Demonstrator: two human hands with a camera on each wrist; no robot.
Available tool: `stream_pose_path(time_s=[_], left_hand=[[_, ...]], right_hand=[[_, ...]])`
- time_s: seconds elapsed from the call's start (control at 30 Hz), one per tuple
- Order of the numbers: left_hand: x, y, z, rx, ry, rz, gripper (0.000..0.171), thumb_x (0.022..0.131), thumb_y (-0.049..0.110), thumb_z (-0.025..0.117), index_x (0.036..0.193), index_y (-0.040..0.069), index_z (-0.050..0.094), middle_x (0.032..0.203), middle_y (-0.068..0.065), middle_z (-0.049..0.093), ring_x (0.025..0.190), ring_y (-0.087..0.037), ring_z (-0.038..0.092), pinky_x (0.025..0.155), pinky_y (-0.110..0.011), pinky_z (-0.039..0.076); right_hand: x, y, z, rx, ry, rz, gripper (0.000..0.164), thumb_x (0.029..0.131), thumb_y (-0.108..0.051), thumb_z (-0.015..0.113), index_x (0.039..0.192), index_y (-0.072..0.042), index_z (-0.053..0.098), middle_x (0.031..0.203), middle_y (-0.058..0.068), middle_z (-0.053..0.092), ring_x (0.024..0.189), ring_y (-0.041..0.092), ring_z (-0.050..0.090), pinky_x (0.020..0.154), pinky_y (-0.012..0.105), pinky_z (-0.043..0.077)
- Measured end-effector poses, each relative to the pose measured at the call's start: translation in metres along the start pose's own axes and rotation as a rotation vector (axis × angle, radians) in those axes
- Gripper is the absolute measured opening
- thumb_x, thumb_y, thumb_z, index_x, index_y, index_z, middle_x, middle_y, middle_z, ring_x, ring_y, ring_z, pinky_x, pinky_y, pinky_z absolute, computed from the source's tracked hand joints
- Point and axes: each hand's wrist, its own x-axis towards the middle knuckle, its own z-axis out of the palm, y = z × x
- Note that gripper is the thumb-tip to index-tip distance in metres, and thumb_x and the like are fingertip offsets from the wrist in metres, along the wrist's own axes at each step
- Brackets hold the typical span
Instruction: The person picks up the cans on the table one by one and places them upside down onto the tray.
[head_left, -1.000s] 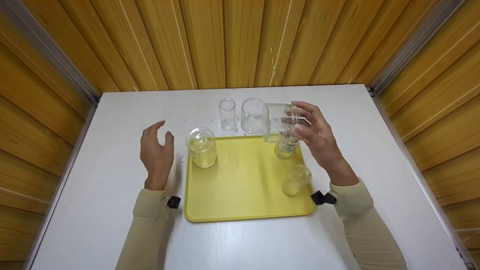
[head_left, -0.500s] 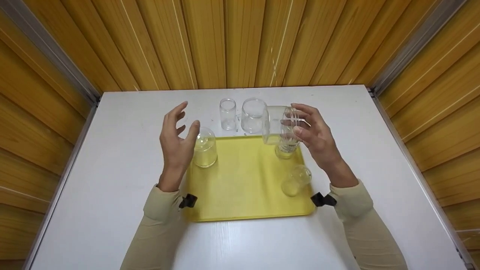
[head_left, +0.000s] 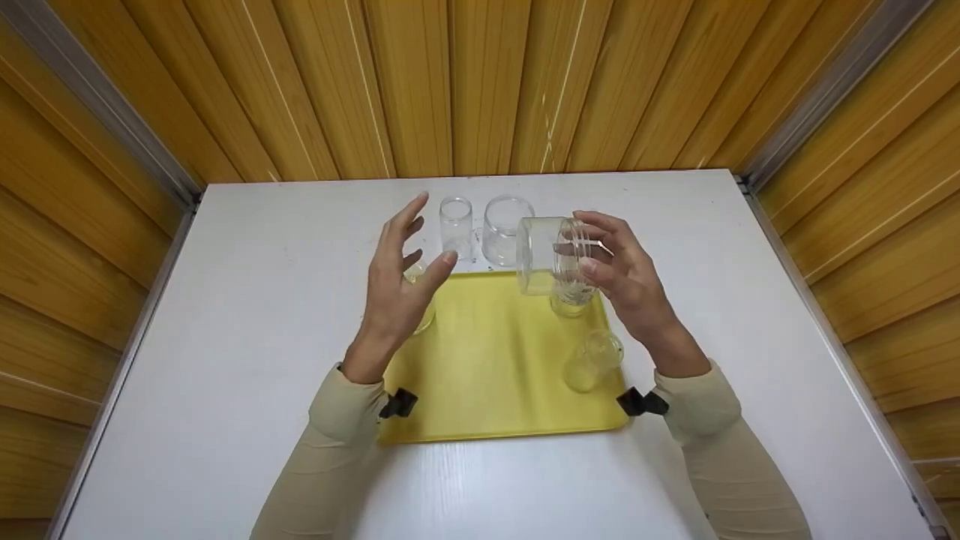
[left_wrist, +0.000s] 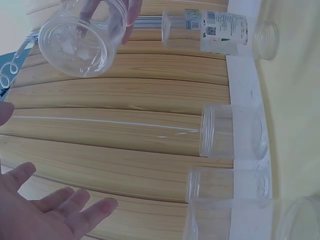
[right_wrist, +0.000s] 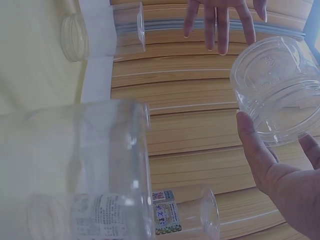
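My right hand [head_left: 630, 277] grips a wide clear plastic jar [head_left: 536, 255] by its threaded mouth end. The jar lies sideways above the yellow tray [head_left: 495, 375], its base towards my left hand [head_left: 397, 292]. That left hand is raised with fingers spread and thumb apart, holding nothing. Behind it, partly hidden, a clear jar [head_left: 429, 319] stands on the tray's left. In the left wrist view, fingers show through the held jar [left_wrist: 75, 47]; the right wrist view shows my right thumb and fingers around the jar [right_wrist: 270, 70].
A labelled jar [left_wrist: 225, 32] stands at the tray's back right, partly behind the held one. Another clear jar [head_left: 589, 364] is at the tray's right. Beyond the tray stand a narrow jar [head_left: 456, 225] and a wider jar [head_left: 504, 225]. Wood-patterned walls [head_left: 480, 90] surround the white table.
My left hand has moved right across the tray's left side, towards the held jar, and now covers much of the left jar. My right hand has shifted slightly left and nearer with its jar.
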Motion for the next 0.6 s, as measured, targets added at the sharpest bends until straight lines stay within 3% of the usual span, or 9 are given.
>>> stream_pose_path(time_s=[0.33, 0.6], left_hand=[[-0.001, 0.012, 0.017, -0.111, -0.103, 0.015, 0.078, 0.095, 0.039, 0.07, 0.163, 0.015, 0.04, 0.165, 0.0, 0.039, 0.147, -0.023, 0.044, 0.109, -0.056, 0.047], [-0.004, 0.018, 0.028, -0.137, -0.177, 0.022, 0.081, 0.092, 0.04, 0.077, 0.162, 0.016, 0.043, 0.168, -0.003, 0.035, 0.147, -0.023, 0.044, 0.107, -0.052, 0.05]], right_hand=[[0.0, 0.004, 0.008, 0.024, -0.007, 0.003, 0.056, 0.098, -0.015, 0.063, 0.152, -0.012, 0.049, 0.146, 0.023, 0.047, 0.134, 0.042, 0.054, 0.099, 0.048, 0.057], [0.0, 0.005, 0.014, 0.039, -0.03, 0.0, 0.057, 0.098, -0.016, 0.064, 0.153, -0.012, 0.049, 0.148, 0.027, 0.044, 0.133, 0.039, 0.054, 0.099, 0.048, 0.057]])
